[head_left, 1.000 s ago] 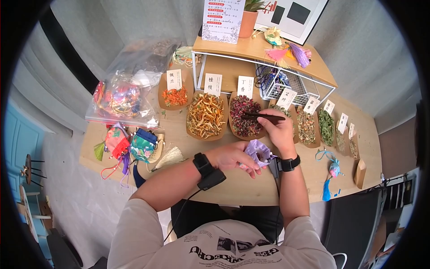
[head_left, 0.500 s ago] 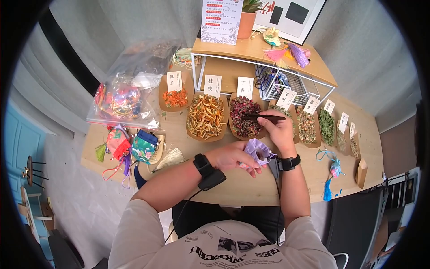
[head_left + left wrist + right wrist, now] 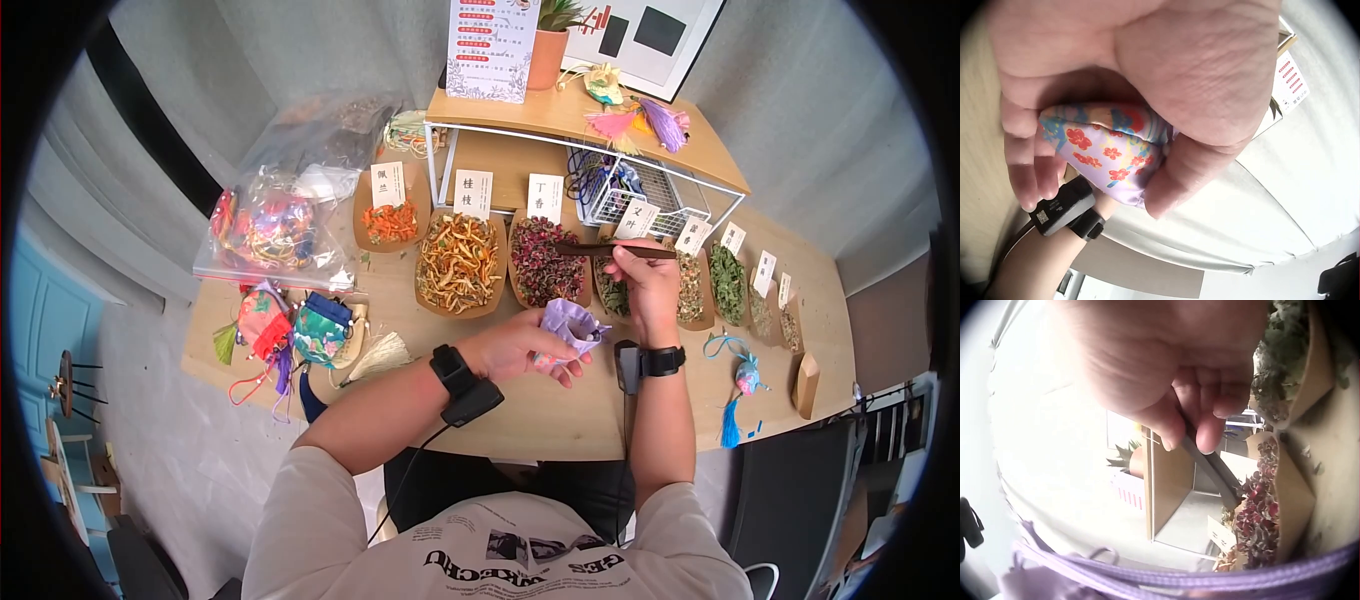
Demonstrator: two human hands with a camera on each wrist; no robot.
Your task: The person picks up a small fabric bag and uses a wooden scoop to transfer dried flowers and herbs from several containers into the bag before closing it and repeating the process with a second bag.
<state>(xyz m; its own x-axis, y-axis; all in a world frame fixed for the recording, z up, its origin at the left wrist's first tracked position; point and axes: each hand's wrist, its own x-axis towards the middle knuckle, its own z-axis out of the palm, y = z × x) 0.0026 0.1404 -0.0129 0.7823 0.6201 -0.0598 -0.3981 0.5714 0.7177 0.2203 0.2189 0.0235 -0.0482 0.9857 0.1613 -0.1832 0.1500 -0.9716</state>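
Note:
My left hand [image 3: 512,348] grips a small lilac cloth pouch [image 3: 570,326], its mouth spread wide and facing up. Red blossoms are printed on the pouch's side in the left wrist view, where the thumb [image 3: 1172,181] presses one side. Dark tweezers [image 3: 620,250] are pinched between thumb and fingers of my right hand [image 3: 648,295]. Their tips point left and overlap the upper right part of the dark red dried flowers [image 3: 540,268] in a paper tray. In the right wrist view the tweezers' jaws come together at the flowers' edge, and lilac cord [image 3: 1147,578] crosses below.
Paper trays of dried herbs with label cards line the table, including orange-yellow strips [image 3: 460,260] and green leaves [image 3: 728,275]. Finished-looking pouches [image 3: 320,325] and a plastic bag [image 3: 270,220] lie left. A blue-tasselled pouch [image 3: 746,375] lies right; a wooden shelf [image 3: 590,125] stands behind.
My right hand has moved right with the tweezers, drawing their tips from the middle of the dark red flowers to the tray's right side. The left hand has shifted slightly, tilting the pouch.

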